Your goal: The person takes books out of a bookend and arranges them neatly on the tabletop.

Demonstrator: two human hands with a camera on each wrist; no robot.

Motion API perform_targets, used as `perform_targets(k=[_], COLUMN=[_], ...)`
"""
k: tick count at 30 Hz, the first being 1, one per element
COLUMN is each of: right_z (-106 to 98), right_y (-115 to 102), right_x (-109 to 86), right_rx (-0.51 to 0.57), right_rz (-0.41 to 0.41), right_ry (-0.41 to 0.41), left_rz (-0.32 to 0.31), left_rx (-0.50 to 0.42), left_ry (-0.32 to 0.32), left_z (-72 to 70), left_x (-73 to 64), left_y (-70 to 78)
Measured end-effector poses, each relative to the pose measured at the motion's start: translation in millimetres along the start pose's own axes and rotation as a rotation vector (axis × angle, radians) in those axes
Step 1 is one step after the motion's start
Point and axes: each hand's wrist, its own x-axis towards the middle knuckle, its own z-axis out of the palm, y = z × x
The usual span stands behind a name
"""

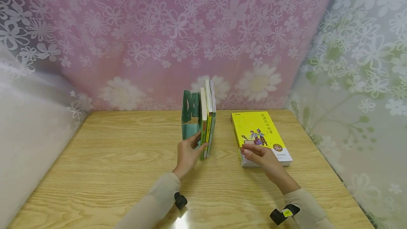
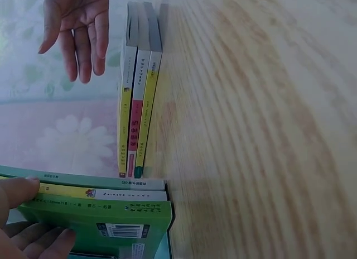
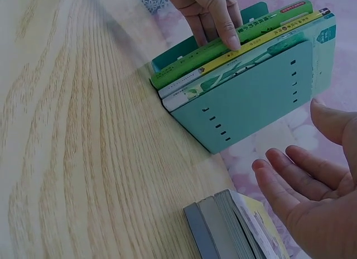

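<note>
A teal bookend stands upright near the middle of the table and holds several upright books. At their spines, my left hand has its fingers against the cover of the green book and its thumb on the spine of the yellow-and-white book beside it. A book with a pale green spine stands against the bookend's other plate. My right hand holds nothing and hovers by the flat stack, with its fingers relaxed. On top of that stack lies a yellow book with cartoon figures.
The wooden table carries the bookend and, to its right, the book stack; the left wrist view shows three spines in it. A pink flowered curtain hangs behind, and a pale flowered sheet drapes the right side.
</note>
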Motion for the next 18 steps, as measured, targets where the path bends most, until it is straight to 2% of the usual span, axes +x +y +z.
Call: perform_targets(k=[4,9,13,18], right_z=[2,4,5,6], right_y=[0,0,-1,-3], right_x=[0.3,1.4,1.8,2.0], right_rx=[0.012,0.02,0.015,0.018], right_rz=[-0.026,-0.034,-0.016,-0.012], right_ry=[-0.022,-0.046,-0.05,-0.055], left_rz=[-0.005,0.054,0.104,0.101], left_rx=[0.004,0.022,0.029,0.038], left_ry=[-0.015,-0.004,0.009,0.027], left_z=[-2.8,-5.0,-2.8,2.9], left_x=[-8.9,-20.8,-20.0,-13.2], left_y=[1.8,3.4,5.6,8.3])
